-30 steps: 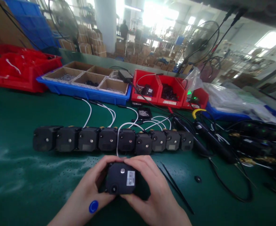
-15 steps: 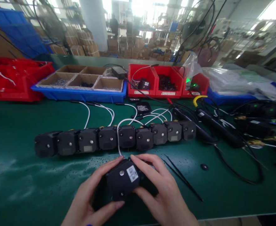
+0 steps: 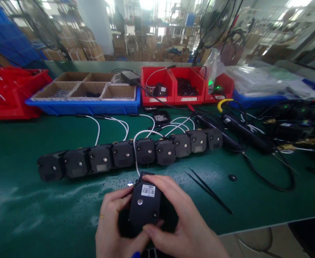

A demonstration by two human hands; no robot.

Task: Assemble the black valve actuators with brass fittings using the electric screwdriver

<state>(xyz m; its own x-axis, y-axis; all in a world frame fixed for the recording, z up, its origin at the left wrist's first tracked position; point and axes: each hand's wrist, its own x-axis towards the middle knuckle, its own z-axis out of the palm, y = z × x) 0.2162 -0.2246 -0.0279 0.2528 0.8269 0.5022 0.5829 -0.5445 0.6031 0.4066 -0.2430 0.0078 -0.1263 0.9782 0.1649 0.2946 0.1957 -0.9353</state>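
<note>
Both my hands hold a small black motor unit (image 3: 144,206) with a white label and a silver screw on its top face. My left hand (image 3: 114,225) grips its left side with curled fingers. My right hand (image 3: 184,222) wraps its right side and underside. A white cable (image 3: 134,154) runs from the unit's far end up to the bench. Behind it lies a row of several identical black motor units (image 3: 125,156) side by side on the green mat (image 3: 25,215).
Black tweezers (image 3: 208,191) and a small black disc (image 3: 232,177) lie right of my hands. At the back stand a blue tray of cardboard compartments (image 3: 84,104), red bins (image 3: 184,89), a red crate (image 3: 4,93), and tangled black cables and tools (image 3: 248,136).
The unit has been turned in my hands so its label now faces away at the far end. My hands and the view have shifted slightly toward me; the bench edge now shows at lower right.
</note>
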